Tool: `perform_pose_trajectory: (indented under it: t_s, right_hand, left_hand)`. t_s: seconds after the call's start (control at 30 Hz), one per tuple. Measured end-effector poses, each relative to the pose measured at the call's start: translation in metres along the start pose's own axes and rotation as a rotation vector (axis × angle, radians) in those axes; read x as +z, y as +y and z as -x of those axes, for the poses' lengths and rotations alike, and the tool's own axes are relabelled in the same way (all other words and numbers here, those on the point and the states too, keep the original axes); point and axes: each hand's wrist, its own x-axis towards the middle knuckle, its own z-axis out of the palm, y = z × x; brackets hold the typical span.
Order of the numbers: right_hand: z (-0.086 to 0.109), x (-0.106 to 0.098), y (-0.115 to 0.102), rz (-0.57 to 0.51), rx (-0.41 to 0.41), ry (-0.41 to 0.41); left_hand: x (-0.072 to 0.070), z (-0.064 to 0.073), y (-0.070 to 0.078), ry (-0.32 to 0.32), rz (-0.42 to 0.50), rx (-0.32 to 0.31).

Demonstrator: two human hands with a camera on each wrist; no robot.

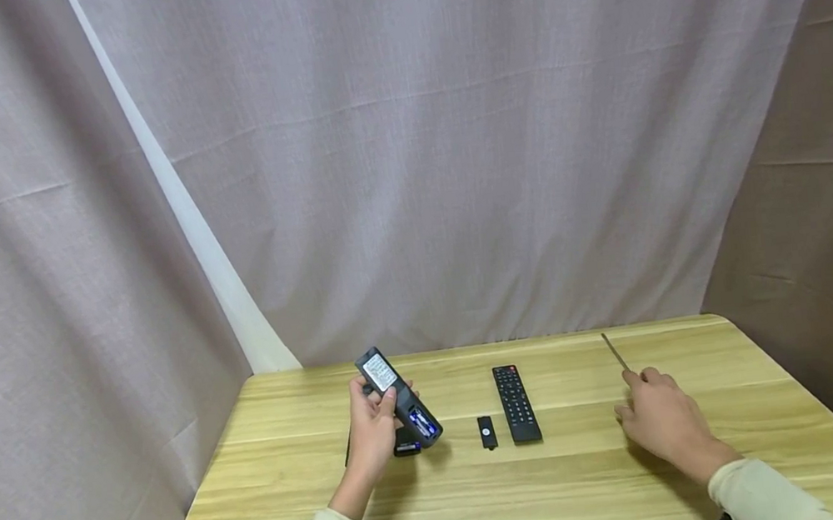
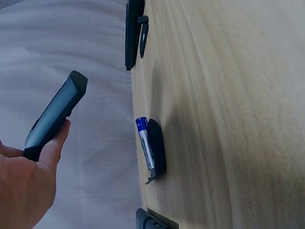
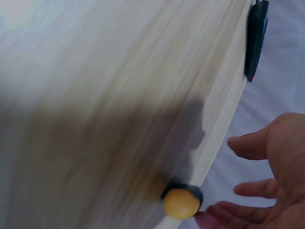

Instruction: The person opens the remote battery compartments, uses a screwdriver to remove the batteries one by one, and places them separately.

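My left hand [image 1: 375, 427] grips a black remote control [image 1: 396, 392], its back toward me and raised over the table. A white label covers its upper back, and blue batteries [image 1: 422, 423] show in the uncovered compartment. Below it on the table, a blue and white battery [image 2: 145, 143] lies against a small black cover [image 2: 157, 148]. At the right, my right hand [image 1: 665, 416] is over a screwdriver, whose thin shaft [image 1: 616, 352] points away. In the right wrist view, the spread fingers are close to the screwdriver's yellow and black handle [image 3: 182, 202].
A second black remote [image 1: 516, 403] lies buttons up mid-table. Left of it is a small black cover [image 1: 487, 433] with a round white mark. Another dark piece [image 2: 155, 219] shows at the bottom of the left wrist view. Grey curtains [image 1: 408, 169] rise behind the wooden table [image 1: 574, 487].
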Motion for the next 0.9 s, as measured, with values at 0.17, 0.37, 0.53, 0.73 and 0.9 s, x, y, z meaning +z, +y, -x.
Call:
perform_pose_trajectory:
  t_s: [0.17,0.37,0.53,0.73,0.9]
  right_hand:
    - [-0.001,0.001,0.014,0.003,0.064,-0.034]
    - [-0.001,0.003,0.022,-0.007,0.123,-0.113]
    - [-0.001,0.004,0.026,0.006,0.132,-0.151]
    - [-0.002,0.006,0.027,0.014,0.123,-0.136]
    - [-0.001,0.007,0.025,0.017,0.112,-0.132]
  left_hand:
    - [0.000,-0.002,0.003,-0.006,0.011,0.005]
    - [0.000,-0.001,0.005,-0.001,0.001,-0.002]
    - [-0.001,-0.001,0.005,0.002,0.003,-0.005]
    - [-0.003,-0.002,0.002,0.008,0.015,-0.007]
    - [-0.001,-0.002,0.001,0.018,-0.035,0.007]
